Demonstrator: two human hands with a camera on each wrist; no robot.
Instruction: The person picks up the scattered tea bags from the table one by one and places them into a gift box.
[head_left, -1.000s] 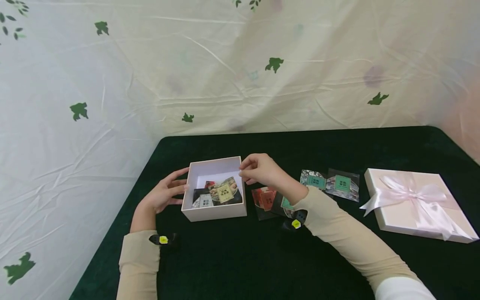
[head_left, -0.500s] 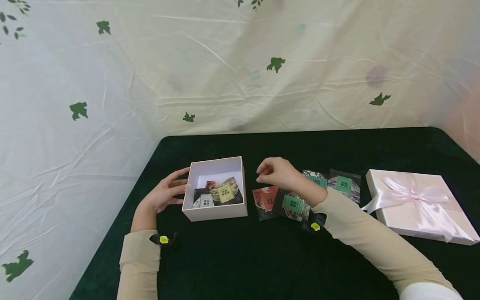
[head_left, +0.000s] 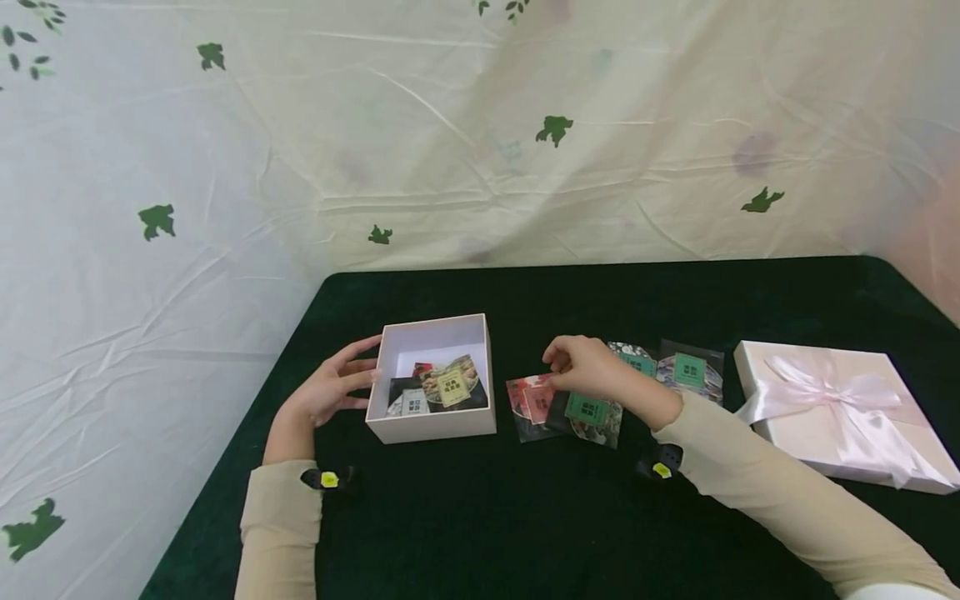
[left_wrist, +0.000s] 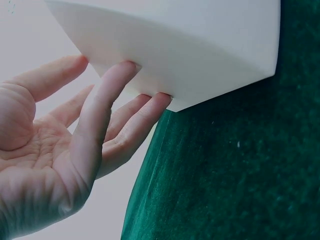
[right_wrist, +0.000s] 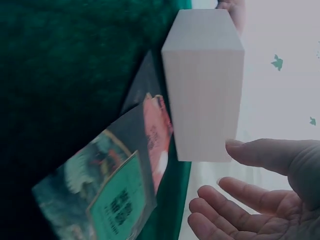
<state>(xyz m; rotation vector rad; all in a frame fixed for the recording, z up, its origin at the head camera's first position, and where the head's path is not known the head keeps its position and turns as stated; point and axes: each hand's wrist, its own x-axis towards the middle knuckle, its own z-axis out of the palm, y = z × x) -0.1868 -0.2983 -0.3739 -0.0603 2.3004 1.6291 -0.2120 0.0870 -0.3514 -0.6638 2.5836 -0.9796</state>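
Note:
The straight fingertips of my left hand (head_left: 330, 390) touch the left wall of a pale pink open box (head_left: 431, 427); the left wrist view shows these fingers (left_wrist: 125, 82) against the wall. Inside the box lie several flat printed packets, one with a yellow label (head_left: 453, 386) and one with a white label (head_left: 413, 402). My right hand (head_left: 592, 367) hovers over more packets to the right of the box. In the right wrist view its thumb and fingers (right_wrist: 240, 200) are apart with nothing between them. Nearest below are a red-labelled packet (head_left: 536, 404) and a green-labelled packet (head_left: 588, 410), partly overlapping.
Two more green-labelled packets lie farther back, one (head_left: 690, 367) in plain sight and the other (head_left: 636, 358) partly behind my right hand. At the right is a pale pink lid (head_left: 817, 408) with a ribbon bow. A dark green cloth (head_left: 480, 517) covers the table.
My right hand has moved from the box's right rim to the right and down over the packets. The left hand has stayed at the box.

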